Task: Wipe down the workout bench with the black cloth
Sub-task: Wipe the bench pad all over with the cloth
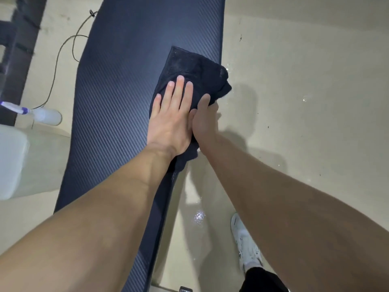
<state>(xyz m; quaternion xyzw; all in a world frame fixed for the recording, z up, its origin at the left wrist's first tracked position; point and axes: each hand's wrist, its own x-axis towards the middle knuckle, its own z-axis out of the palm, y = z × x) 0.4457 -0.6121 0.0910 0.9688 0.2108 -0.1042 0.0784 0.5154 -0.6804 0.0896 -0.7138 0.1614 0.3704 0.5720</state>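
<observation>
— Head view: how far along?
— Mid-wipe, I judge. The black cloth point(185, 64) lies at the desk's point(117, 91) right edge. My left hand point(170, 116) presses it flat, fingers point(179, 89) straight and slightly apart. My right hand point(205, 121) grips its bunched edge. No streaks show what's done.
— Surfaces?
— Ribbed matte padding with rounded edges; soft, folded fabric.

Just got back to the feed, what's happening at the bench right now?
A person is wiping the workout bench with the black cloth. The left hand presses flat on it with straight fingers, while the right hand grips its bunched end at the bench's right edge. A spray bottle lies on the floor to the left.
</observation>
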